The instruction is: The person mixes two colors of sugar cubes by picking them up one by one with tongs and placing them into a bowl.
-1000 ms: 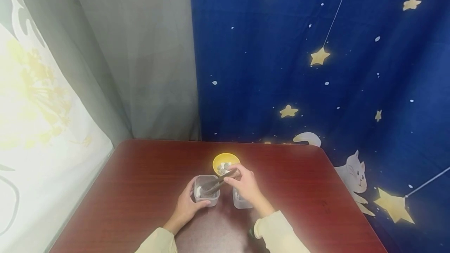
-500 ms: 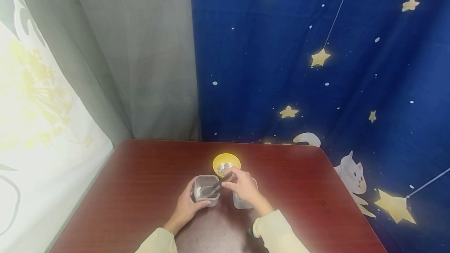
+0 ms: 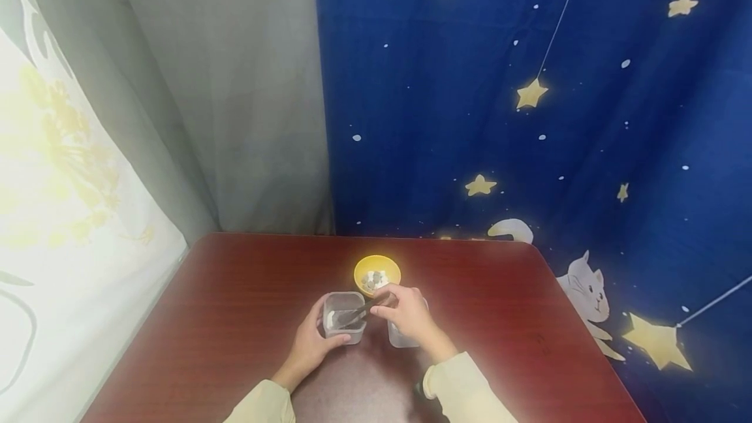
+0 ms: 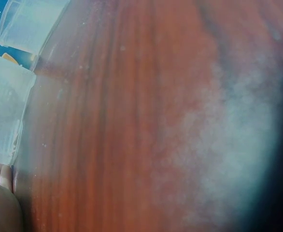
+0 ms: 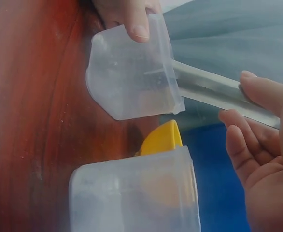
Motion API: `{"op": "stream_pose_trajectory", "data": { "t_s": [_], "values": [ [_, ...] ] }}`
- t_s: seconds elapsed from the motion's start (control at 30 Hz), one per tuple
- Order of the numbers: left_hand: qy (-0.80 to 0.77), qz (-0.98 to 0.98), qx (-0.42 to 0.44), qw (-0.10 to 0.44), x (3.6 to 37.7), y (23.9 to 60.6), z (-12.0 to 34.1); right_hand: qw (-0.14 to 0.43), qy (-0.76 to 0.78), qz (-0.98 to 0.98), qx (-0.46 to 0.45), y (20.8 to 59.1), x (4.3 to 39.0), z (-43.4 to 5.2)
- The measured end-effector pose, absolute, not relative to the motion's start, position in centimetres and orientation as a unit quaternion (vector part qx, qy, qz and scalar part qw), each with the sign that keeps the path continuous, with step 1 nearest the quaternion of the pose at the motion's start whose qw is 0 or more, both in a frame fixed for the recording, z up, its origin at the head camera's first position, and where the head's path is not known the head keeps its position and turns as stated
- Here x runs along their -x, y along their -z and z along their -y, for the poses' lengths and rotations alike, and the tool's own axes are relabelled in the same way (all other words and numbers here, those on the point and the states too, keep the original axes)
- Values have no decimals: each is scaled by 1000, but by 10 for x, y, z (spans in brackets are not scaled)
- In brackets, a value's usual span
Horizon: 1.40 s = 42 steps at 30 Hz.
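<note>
Head view shows the right hand with its grip closed on the grey metal tongs, fingers and thumb pinching the handle end while the tips reach down into the left clear square plastic container. From the right wrist the fingers curl against the tongs' bar, which enters that container over its rim. The left hand has its grip wrapped round the near side of the same container, thumb on its front wall, steadying it on the dark red wooden bench. A second clear plastic container stands just beside it, under the right hand. Behind both sits the small yellow bowl holding pale small pieces. Cream sleeves cover both forearms. Behind the bench hangs a blue star-patterned curtain.
</note>
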<state>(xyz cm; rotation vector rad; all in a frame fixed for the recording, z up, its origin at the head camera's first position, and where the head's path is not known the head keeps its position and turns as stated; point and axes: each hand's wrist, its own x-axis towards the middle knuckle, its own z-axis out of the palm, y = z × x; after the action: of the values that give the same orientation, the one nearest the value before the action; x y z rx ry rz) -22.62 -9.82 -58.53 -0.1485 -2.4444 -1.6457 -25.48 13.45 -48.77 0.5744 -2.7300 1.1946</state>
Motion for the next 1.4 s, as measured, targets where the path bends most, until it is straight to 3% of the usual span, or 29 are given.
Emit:
{"op": "stream_pose_trajectory", "data": {
  "t_s": [0.47,1.4],
  "values": [
    [563,817,63,106,226,585,98,93,-360,913,-167,489,250,-130],
    [563,821,46,80,225,583,100,189,-482,835,-187,481,256,-134]
  ]
}}
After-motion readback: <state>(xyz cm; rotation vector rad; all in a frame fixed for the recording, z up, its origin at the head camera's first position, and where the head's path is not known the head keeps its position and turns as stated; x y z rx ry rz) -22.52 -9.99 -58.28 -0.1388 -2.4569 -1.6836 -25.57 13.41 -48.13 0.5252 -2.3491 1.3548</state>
